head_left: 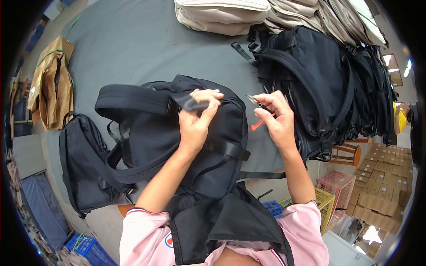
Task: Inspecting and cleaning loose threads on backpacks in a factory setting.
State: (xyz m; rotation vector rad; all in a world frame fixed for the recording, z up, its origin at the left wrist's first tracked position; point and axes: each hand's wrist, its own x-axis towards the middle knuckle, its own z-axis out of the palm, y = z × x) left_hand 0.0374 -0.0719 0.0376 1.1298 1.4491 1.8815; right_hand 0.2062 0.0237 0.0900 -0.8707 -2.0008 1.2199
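Note:
A black backpack lies on the grey-covered table in front of me, its padded shoulder straps spread toward the left. My left hand is closed over the bag's top part, pinching a wide black strap that folds up between thumb and fingers. To the right of the bag, my right hand grips small thread snips. Their metal tips point up and left, and an orange-red piece sticks out below the fingers. Between the snips and the strap there is a gap.
Another black bag lies at the left table edge, near brown paper packaging. More black backpacks crowd the right side, with beige bags at the far edge. Plastic crates, a wooden stool and stacked cartons stand lower right.

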